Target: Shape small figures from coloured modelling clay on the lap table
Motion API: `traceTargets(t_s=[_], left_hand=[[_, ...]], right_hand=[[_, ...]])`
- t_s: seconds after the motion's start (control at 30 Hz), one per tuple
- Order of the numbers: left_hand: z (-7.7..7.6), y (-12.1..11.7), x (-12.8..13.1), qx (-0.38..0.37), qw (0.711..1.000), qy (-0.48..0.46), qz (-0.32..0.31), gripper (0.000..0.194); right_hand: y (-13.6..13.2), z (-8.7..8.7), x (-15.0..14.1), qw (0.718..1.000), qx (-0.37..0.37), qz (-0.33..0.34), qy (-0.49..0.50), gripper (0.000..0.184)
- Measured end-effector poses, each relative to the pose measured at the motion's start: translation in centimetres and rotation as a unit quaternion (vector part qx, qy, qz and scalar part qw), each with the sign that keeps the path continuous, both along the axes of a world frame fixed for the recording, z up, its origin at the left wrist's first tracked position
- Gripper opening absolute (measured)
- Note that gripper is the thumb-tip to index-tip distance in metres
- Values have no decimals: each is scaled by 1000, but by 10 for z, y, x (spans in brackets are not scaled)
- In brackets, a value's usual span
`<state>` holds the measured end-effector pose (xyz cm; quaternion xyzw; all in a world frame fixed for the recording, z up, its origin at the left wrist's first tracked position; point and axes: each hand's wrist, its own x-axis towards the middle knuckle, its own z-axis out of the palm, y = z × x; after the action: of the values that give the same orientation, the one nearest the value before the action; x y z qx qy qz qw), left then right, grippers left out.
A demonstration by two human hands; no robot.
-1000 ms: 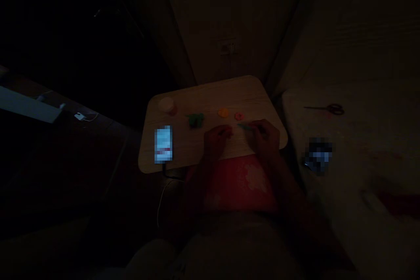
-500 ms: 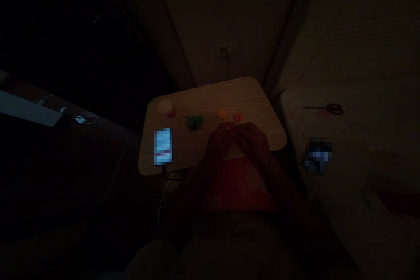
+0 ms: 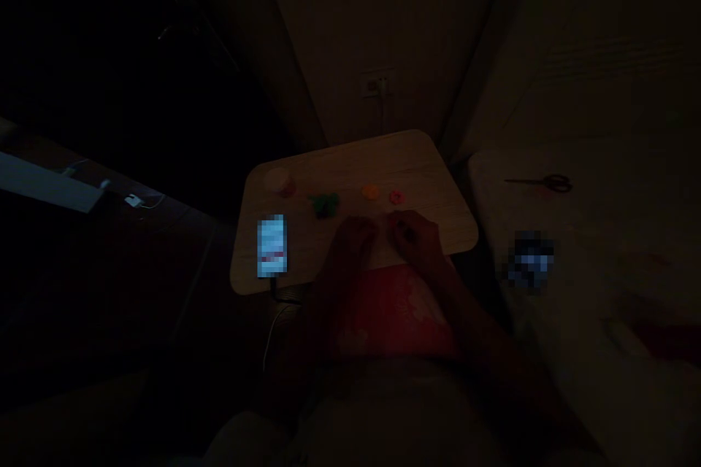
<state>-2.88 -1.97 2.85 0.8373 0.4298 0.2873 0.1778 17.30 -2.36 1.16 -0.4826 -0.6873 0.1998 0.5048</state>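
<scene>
Right hand (image 3: 416, 239) and left hand (image 3: 355, 237) rest near each other at the near side of the wood-grain tabletop (image 3: 432, 168), fingers curled; in this dimness I cannot tell whether either holds anything. Just beyond the right fingertips lies a pink scalloped piece (image 3: 396, 197), roundish, without a clear long axis, nearer the right hand. Left of it sits an orange piece (image 3: 370, 192); farther left, past the left hand, a green piece (image 3: 325, 205).

Very dim, nearly black at upper left. The phone (image 3: 272, 246) glows brightest, its screen pixelated, as is a patch (image 3: 530, 260) at right. Faint light touches the table (image 3: 355, 160); left hand (image 3: 353, 236) and right hand (image 3: 418, 239) look murky.
</scene>
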Motion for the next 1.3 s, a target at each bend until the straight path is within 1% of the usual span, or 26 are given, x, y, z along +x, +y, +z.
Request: traceTargets(t_s=[0.13, 0.2, 0.3, 0.4, 0.47, 0.53, 0.6, 0.7, 0.8, 0.87, 0.93, 1.13, 1.3], left_hand=[[-8, 0, -20, 20, 999, 32, 40, 22], [-11, 0, -30, 30, 998, 49, 40, 23], [-13, -1, -44, 44, 995, 64, 62, 26], [-12, -4, -49, 48, 993, 74, 85, 28], [-9, -5, -45, 48, 993, 61, 88, 31], [-5, -5, -33, 46, 995, 32, 85, 37], [-1, -2, -17, 44, 996, -25, 69, 41], [1, 8, 10, 40, 991, -119, 40, 38], [0, 19, 27, 34, 987, -156, -4, 38], [-2, 24, 31, 42, 984, -172, -7, 29], [-4, 25, 31, 49, 981, -186, -5, 26], [-12, 26, 30, 50, 979, -200, -14, 27], [-13, 26, 32, 63, 977, -203, -18, 27]], right_hand=[[3, -1, -1, 1000, -18, -8, 10, 21], [4, 2, -2, 1000, -20, 5, 14, 23], [4, 6, -6, 999, -25, 20, 25, 27], [7, 4, -12, 997, -48, 17, 52, 27], [10, 0, -16, 993, -77, 13, 89, 24], [13, -4, -19, 983, -116, 16, 144, 23], [17, -7, -19, 968, -153, 18, 198, 23], [20, -7, -17, 946, -190, 27, 262, 25], [19, -5, -16, 927, -216, 50, 303, 28], [16, -3, -15, 919, -224, 59, 319, 30], [14, -3, -15, 916, -227, 60, 324, 31], [11, -5, -13, 912, -224, 70, 336, 37], [12, -4, -12, 903, -238, 95, 344, 31]])
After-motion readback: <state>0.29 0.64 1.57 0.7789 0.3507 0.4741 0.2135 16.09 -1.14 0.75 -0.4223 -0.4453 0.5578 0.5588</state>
